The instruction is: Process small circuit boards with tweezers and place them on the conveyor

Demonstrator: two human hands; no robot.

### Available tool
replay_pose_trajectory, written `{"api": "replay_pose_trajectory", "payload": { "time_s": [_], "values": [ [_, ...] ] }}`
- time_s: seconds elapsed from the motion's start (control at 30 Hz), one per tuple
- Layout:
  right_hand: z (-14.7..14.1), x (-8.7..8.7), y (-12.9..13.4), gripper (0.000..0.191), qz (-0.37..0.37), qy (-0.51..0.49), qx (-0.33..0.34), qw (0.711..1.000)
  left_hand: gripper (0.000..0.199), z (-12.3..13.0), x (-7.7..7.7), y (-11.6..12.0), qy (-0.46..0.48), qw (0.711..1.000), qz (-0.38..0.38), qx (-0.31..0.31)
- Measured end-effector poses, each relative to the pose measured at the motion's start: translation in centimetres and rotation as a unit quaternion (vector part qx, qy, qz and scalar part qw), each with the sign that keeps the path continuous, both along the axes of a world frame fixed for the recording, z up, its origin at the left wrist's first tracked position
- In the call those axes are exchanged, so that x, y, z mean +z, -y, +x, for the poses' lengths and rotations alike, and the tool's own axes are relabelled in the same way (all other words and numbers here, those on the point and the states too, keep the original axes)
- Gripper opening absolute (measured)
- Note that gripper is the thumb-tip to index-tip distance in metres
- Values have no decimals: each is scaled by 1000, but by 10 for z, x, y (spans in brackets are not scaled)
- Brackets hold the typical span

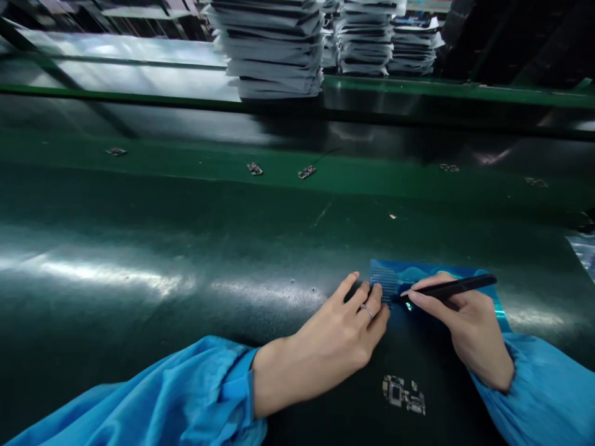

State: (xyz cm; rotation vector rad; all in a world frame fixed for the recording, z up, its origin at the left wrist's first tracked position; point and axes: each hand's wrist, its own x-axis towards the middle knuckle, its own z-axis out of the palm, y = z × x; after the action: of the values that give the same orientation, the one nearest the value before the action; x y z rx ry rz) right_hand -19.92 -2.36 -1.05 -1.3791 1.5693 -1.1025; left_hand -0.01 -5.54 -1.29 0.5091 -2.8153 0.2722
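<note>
A shiny blue sheet [409, 272] with rows of tiny marks at its left end lies on the dark green mat. My left hand [341, 328], wearing a ring, rests with fingers spread at the sheet's left edge, fingertips touching it. Between the fingers of my right hand [469, 322] is a slim black pen-like tool [469, 284], its tip down on the sheet beside the marks. A small bright green-white spot [408, 306] shows just below the tip. Nearer to me, a small circuit board [403, 394] lies on the mat between my forearms.
Several small circuit boards, one of them [307, 172] near the middle, lie along a green strip [186, 164] at the back. Behind it, tall stacks of thin grey-white sheets [274, 52] stand on a shelf. A tiny pale scrap [393, 216] lies beyond the blue sheet.
</note>
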Motion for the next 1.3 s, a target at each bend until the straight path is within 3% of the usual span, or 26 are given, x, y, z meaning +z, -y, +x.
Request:
{"api": "replay_pose_trajectory", "payload": {
  "time_s": [0.2, 0.47, 0.63, 0.77, 0.93, 1.3],
  "values": [
    [0, -1, 3, 16, 4, 1, 6, 1000, 33, -1, -2, -1, -11, 1000, -3, -2],
    [-2, 0, 4, 12, 8, 130, -12, 991, 33, 1, -1, 2, -6, 1000, 16, 6],
    [-4, 7, -23, 15, 48, 124, -18, 991, 34, 13, 19, -24, -36, 998, 40, -30],
    [-6, 7, -55, 19, 97, 87, 3, 991, 31, 17, 30, -50, -1, 995, 90, -53],
    [-5, 9, -73, 17, 106, 45, 52, 992, 34, 13, 21, -56, 14, 990, 116, -78],
    [3, 11, -68, 7, 46, 22, 74, 996, 39, 13, 14, -56, 19, 989, 117, -89]
  ]
}}
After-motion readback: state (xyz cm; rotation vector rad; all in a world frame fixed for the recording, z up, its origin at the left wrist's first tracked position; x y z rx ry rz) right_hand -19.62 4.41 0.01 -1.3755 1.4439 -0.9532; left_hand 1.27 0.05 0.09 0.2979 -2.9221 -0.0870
